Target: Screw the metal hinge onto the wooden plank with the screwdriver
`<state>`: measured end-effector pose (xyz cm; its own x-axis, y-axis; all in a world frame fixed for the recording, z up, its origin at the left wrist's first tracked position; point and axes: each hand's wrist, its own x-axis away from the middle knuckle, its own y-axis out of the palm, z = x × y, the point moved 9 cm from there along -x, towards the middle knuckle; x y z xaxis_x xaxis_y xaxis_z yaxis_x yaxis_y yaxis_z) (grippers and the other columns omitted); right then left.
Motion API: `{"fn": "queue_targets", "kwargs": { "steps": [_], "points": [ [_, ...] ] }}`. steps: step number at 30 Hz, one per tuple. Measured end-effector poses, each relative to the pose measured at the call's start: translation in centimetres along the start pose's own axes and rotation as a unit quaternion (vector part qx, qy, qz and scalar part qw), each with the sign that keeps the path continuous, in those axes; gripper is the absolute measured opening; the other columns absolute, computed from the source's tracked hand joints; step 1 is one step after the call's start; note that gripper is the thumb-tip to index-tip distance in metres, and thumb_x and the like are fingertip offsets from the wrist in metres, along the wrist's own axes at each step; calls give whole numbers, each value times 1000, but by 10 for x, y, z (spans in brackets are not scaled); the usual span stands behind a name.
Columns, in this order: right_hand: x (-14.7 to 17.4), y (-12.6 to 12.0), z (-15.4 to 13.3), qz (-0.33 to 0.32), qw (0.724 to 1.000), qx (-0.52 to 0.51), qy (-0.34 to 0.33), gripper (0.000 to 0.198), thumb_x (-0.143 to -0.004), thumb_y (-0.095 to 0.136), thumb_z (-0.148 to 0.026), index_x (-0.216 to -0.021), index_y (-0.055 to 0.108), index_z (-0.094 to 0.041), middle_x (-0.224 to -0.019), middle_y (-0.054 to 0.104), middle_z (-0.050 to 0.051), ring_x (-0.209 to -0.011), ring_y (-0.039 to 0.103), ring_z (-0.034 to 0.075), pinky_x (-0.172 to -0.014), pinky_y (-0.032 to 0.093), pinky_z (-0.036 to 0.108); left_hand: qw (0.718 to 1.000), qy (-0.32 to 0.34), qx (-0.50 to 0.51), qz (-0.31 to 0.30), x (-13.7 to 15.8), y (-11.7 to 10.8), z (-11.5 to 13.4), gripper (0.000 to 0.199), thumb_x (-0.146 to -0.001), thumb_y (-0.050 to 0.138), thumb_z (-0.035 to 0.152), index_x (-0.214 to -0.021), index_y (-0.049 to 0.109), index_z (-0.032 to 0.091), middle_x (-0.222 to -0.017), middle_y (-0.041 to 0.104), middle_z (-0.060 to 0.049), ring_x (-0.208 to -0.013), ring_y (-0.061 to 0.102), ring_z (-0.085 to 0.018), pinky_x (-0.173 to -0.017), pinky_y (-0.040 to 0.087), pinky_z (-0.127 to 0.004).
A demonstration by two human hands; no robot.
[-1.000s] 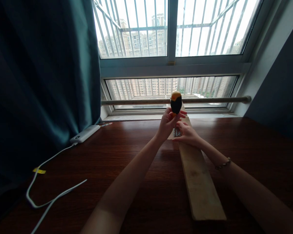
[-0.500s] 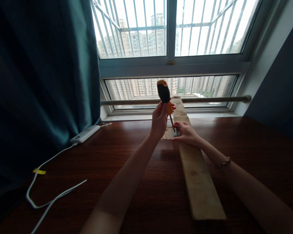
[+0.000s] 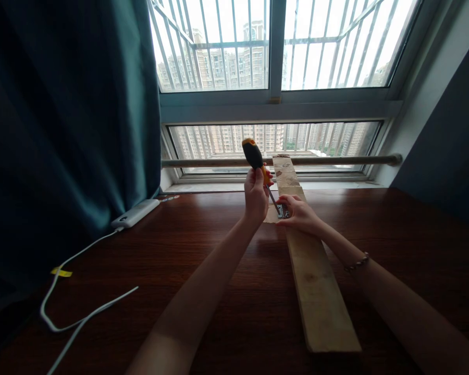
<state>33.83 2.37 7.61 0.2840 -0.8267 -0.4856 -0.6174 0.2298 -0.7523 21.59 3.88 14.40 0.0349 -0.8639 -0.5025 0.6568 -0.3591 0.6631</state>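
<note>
My left hand (image 3: pixel 257 195) is closed round the black and orange handle of a screwdriver (image 3: pixel 252 154). The screwdriver leans, its handle up and to the left, its shaft running down to a small metal piece, perhaps a hinge or bracket (image 3: pixel 282 211). That piece is between the thumb and fingers of my right hand (image 3: pixel 299 214), at the left edge of a long wooden board (image 3: pixel 322 291). My right palm rests on or just over the board. Fingers partly cover the metal piece, so its full shape is hidden.
The board lies lengthwise on a dark brown wooden tabletop (image 3: pixel 203 250). A cardboard-like scrap (image 3: pixel 271 216) lies beside it. At the left are a white power strip (image 3: pixel 136 213), a white cable (image 3: pixel 88 320) and a dark curtain (image 3: pixel 82 104). A barred window and rail (image 3: pixel 347 160) stand behind.
The screwdriver's handle has tipped left and lower, with my left hand slightly lower. Its tip stays at the metal piece. My right hand has hardly moved.
</note>
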Motion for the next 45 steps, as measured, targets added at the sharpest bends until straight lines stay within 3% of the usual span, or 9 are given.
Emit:
{"fn": "queue_targets", "kwargs": {
  "steps": [10, 16, 20, 23, 25, 28, 31, 38, 45],
  "points": [
    [1, 0, -2, 1, 1000, -13, -2, 70, -55, 78, -33, -117, 49, -20, -107, 60, 6, -110, 47, 24, -90, 43, 37, 997, 32, -31, 60, -6, -5, 32, 13, -82, 54, 30, -82, 59, 19, -74, 55, 1, -63, 53, -6, -57, 40, -19],
    [0, 0, -3, -1, 999, -33, -7, 83, -52, 80, -36, -125, 44, -21, -112, 59, 7, -116, 44, 26, -96, 39, 41, 995, 33, -26, 89, -2, -8, 30, 15, -80, 57, 34, -81, 56, 18, -72, 54, 2, -62, 53, -5, -57, 40, -19],
    [9, -28, -7, 92, 993, -73, -31, 81, -57, 78, -41, -127, 43, -21, -128, 47, 9, -122, 38, 26, -104, 31, 40, 997, 28, -17, 75, -2, -9, 22, 23, -69, 69, 32, -77, 52, 18, -67, 51, 5, -59, 51, -4, -57, 40, -18],
    [32, -55, 20, 221, 966, -129, 35, 58, -74, 64, -45, -122, 46, -20, -126, 50, 11, -119, 43, 24, -102, 33, 42, 997, 9, 20, 67, -3, -9, 18, 28, -65, 73, 30, -73, 49, 17, -63, 48, 6, -57, 49, -3, -55, 39, -17],
    [55, -54, 52, 261, 937, -199, 120, 51, -77, 58, -49, -117, 48, -18, -120, 54, 12, -110, 51, 24, -96, 40, 43, 998, -13, 45, 44, -5, -4, 17, 30, -64, 74, 31, -70, 48, 17, -60, 46, 7, -54, 47, -3, -53, 39, -17],
    [87, -21, 90, 213, 885, -346, 229, 48, -76, 55, -54, -105, 53, -17, -106, 63, 12, -94, 61, 24, -83, 49, 40, 996, -66, 57, 5, -5, 4, 12, 34, -63, 75, 34, -67, 46, 17, -58, 43, 7, -50, 44, -3, -50, 38, -17],
    [109, 5, 100, 176, 852, -409, 276, 44, -77, 51, -57, -93, 57, -17, -92, 67, 10, -82, 64, 23, -73, 52, 36, 994, -95, 54, -16, -3, 8, 7, 35, -63, 75, 35, -66, 45, 16, -58, 43, 6, -49, 44, -2, -49, 39, -17],
    [109, 1, 82, 157, 909, -286, 258, 54, -76, 43, -66, -80, 63, -17, -74, 67, 7, -69, 61, 23, -56, 48, 30, 994, -89, 45, -35, 2, 12, 5, 31, -66, 73, 30, -63, 46, 16, -56, 42, 6, -50, 44, -3, -49, 39, -17],
    [111, -3, 80, 166, 912, -275, 256, 53, -76, 41, -66, -75, 62, -17, -67, 65, 5, -63, 57, 21, -52, 45, 28, 995, -81, 24, -47, 6, 15, -1, 29, -66, 73, 29, -64, 47, 16, -56, 41, 6, -50, 43, -3, -49, 37, -17]
  ]
}}
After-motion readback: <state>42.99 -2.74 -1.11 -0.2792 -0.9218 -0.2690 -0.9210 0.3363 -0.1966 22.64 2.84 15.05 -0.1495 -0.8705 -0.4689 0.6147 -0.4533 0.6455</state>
